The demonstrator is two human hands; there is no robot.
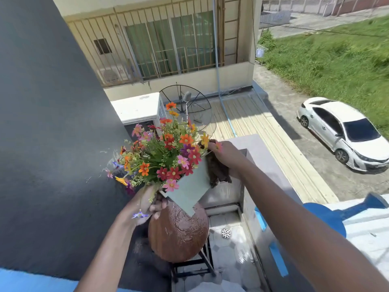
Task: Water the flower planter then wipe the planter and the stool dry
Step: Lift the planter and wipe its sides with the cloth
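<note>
- Both forearms reached in from the near edge; the left hand (pixel 147 204) gripped the flower planter (pixel 188 187) at its lower corner, holding it tilted above the round wooden stool (pixel 179 232)
- right hand (pixel 226 159) was closed on a dark brown cloth (pixel 216 172), pressed against the planter's pale green side
- wiping well probably meant firm strokes down each face while the left hand steadied it; the stool top looked wet and undried
- planter held bright mixed flowers (pixel 166 152)
- blue watering can (pixel 334 216) stood well apart, on the ledge to the right

left hand (pixel 150 202) gripping planter (pixel 190 186) low corner; right hand (pixel 226 159) pressing cloth (pixel 216 170) on planter's upper side
</note>
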